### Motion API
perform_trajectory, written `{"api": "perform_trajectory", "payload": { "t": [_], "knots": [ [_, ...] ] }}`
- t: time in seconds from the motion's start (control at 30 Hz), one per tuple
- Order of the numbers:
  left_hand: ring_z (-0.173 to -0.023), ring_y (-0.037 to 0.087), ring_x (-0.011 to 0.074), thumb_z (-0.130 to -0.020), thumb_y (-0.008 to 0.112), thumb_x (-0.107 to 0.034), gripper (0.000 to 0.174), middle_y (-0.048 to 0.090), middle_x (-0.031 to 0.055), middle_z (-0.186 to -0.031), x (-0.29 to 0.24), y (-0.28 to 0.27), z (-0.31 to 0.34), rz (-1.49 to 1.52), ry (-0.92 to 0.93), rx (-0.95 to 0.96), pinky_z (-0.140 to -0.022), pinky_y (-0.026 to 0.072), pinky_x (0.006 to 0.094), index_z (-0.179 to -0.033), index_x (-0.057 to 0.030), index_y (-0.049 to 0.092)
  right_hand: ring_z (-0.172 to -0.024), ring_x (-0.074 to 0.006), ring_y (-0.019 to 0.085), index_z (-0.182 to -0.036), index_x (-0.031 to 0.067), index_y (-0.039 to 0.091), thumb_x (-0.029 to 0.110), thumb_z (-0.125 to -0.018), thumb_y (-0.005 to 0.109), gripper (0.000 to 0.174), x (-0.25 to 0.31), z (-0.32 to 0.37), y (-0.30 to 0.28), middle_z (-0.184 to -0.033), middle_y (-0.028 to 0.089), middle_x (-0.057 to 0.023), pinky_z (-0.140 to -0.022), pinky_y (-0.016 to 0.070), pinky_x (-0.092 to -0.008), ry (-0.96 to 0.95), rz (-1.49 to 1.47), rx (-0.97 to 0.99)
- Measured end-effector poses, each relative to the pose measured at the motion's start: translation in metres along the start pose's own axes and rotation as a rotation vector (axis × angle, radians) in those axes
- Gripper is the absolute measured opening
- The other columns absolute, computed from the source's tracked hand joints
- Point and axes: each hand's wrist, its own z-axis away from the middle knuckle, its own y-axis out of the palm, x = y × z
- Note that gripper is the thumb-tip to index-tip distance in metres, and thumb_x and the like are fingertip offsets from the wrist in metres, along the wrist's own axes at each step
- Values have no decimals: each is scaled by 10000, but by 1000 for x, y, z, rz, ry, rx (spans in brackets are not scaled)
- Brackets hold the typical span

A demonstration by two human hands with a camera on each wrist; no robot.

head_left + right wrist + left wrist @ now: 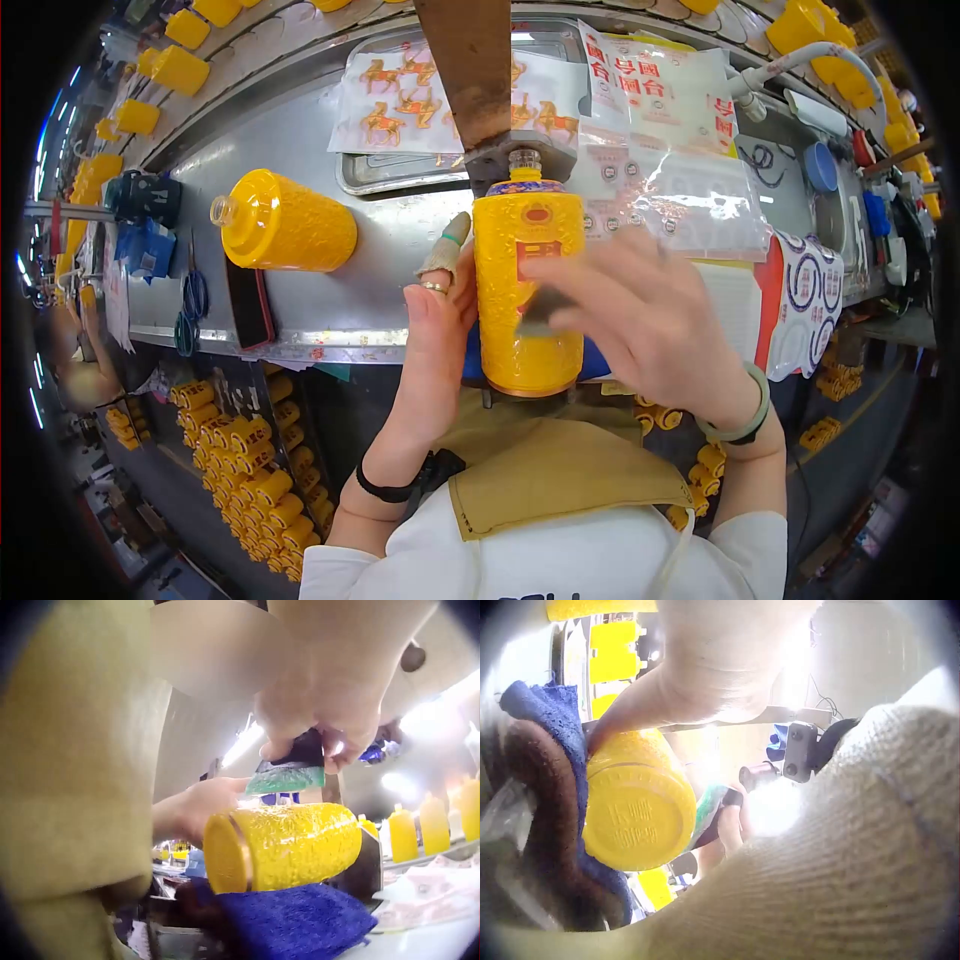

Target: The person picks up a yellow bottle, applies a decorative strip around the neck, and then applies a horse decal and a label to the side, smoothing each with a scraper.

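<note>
A yellow embossed bottle (530,365) with a red label lies with its clear glass neck against a metal post (465,70). Under it, a blue cloth (300,922) shows in the right wrist view. My left hand (432,350), with a covered finger and a ring, rests along the bottle's left side, fingers fairly straight. Above the label, my right hand (640,315) pinches a black scraper with a green edge (289,769). That edge is right at the bottle's upper surface. In the left wrist view the bottle's round base (637,825) faces the camera.
Another yellow bottle (290,220) lies on the metal bench at the left, near scissors (188,300). Sheets of orange horse decals (395,95) and printed plastic sheets (660,100) lie behind. Stacked yellow bottles (240,490) stand below the bench.
</note>
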Motion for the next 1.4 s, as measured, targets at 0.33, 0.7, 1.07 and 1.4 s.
{"api": "perform_trajectory", "payload": {
  "t": [0.33,0.7,1.07,1.4],
  "knots": [
    [-1525,324,318,-998,224,-796,1009,336,218,-1642,9,-12,7,-74,27,-60,-1248,210,448,-1645,-26,149,-799,-167,586,-978,158,797,158,-738,736,248,-15,-13,21,-1030,737,44,-741,476,-316,-390,172,-235],
    [-1346,487,459,-946,537,-697,787,378,299,-1569,21,-12,12,-904,574,-7,-1118,412,507,-1396,-60,641,-1172,-133,543,-1324,3,548,-9,-1030,557,294,-34,41,7,-1243,595,-61,-1030,417,-275,360,-412,-685],
    [-1253,551,475,-762,810,-571,807,435,333,-1483,-1,10,16,-1283,530,-27,-993,532,469,-1357,-46,663,-1048,-104,522,-1274,-2,558,21,-1034,557,241,-19,29,27,-1141,577,-37,-955,413,-252,585,-693,-662],
    [-1293,562,214,-1083,531,-126,519,530,154,-1451,3,7,-24,-153,196,-141,-1074,474,367,-1541,25,337,-934,-84,527,-1336,9,543,74,-903,762,490,-14,6,53,-1040,558,-9,-831,442,-232,763,-903,-289]
  ]
}}
